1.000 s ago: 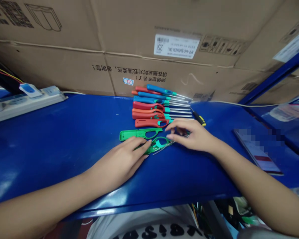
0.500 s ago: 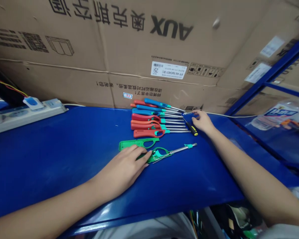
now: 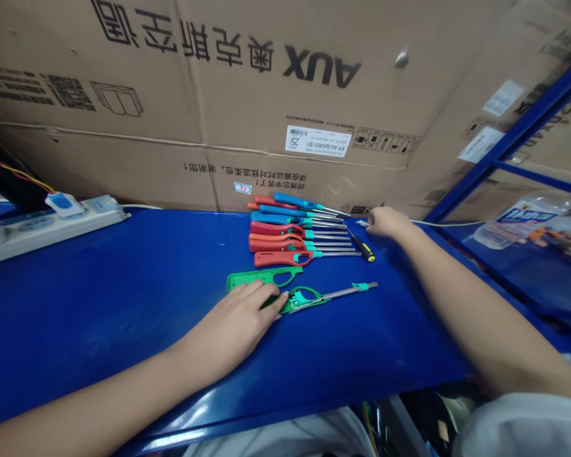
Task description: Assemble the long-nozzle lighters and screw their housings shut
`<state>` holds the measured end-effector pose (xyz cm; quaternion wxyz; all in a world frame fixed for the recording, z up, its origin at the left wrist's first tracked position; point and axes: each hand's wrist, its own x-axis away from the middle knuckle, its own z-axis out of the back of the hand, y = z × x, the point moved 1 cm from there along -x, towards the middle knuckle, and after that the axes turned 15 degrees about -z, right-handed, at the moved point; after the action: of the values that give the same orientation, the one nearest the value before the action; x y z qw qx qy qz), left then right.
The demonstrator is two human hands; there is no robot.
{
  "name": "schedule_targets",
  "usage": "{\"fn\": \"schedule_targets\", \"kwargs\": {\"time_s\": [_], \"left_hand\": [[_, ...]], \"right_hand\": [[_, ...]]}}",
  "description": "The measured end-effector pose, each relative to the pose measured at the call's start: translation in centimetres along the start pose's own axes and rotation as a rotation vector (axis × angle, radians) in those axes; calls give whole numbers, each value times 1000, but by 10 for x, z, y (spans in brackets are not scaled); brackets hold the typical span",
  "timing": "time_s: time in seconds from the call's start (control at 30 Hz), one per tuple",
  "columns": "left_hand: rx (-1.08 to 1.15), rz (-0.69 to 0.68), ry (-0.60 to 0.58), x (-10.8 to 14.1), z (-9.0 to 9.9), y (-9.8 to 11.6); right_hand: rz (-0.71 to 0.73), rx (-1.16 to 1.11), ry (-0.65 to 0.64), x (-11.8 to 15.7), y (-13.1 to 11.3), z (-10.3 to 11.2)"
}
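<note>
Eight long-nosed utility lighters lie close together in a row on a blue metal bench top, handles to the left and steel nozzles to the right, in red, orange and blue with teal collars. Nearer the person, a green lighter lies at a slight slant, its steel nozzle pointing right. The left hand rests palm down on that lighter's handle end, fingers together and slightly curved; whether they close around the handle cannot be determined. A green handle shell lies just beyond the hand, its lower edge at the fingers. The right hand reaches to the far edge of the bench past the nozzle tips, fingers curled, with a small metal piece showing at the fingertips; whether it is held cannot be determined. A screwdriver with a yellow-and-black handle lies just beside that hand. Cardboard cartons marked AUX stand behind the bench, and a white power strip sits at its left end.
</note>
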<state>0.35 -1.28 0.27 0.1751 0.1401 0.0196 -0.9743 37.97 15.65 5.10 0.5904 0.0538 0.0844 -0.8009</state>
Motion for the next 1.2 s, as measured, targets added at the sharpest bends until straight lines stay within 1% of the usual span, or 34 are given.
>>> {"fn": "schedule_targets", "kwargs": {"time_s": [0.07, 0.13, 0.2, 0.27, 0.3, 0.33, 0.4, 0.47, 0.53, 0.6, 0.7, 0.8, 0.87, 0.97, 1.1, 1.2], "left_hand": [[53, 26, 23, 0, -1, -3], [118, 52, 64, 0, -1, -6], [207, 101, 143, 0, 1, -6], [325, 185, 257, -1, 3, -6], [388, 233, 319, -2, 5, -5], [451, 275, 377, -4, 6, -5], [565, 330, 473, -6, 8, -5], [668, 355, 537, -9, 8, -5], [769, 384, 581, -10, 7, -6], [845, 429, 614, -11, 6, -6], [881, 516, 656, -10, 6, -7], [925, 582, 669, -9, 8, -8], [990, 594, 659, -9, 9, -8], [1084, 586, 659, -10, 10, -8], [1270, 613, 673, -11, 7, -8], [1376, 656, 619, -10, 3, -9]], "right_hand": [[-26, -100, 15, 15, -11, 9], [23, -238, 26, 41, -30, 16], [118, -373, -30, 78, -54, 18], [235, -499, -114, 120, -78, 17], [331, -657, -155, 141, -88, 16], [416, -760, -178, 160, -97, 14], [515, -855, -174, 189, -110, 8], [594, -900, -210, 205, -117, 1], [641, -898, -208, 210, -118, -4], [679, -840, -180, 209, -117, -5], [725, -624, -158, 205, -111, 1], [756, -366, -214, 201, -104, 8], [766, -292, -272, 200, -100, 10], [748, -352, -333, 199, -98, 9], [697, -605, -420, 196, -98, 5], [634, -743, -482, 192, -99, 0]]}}
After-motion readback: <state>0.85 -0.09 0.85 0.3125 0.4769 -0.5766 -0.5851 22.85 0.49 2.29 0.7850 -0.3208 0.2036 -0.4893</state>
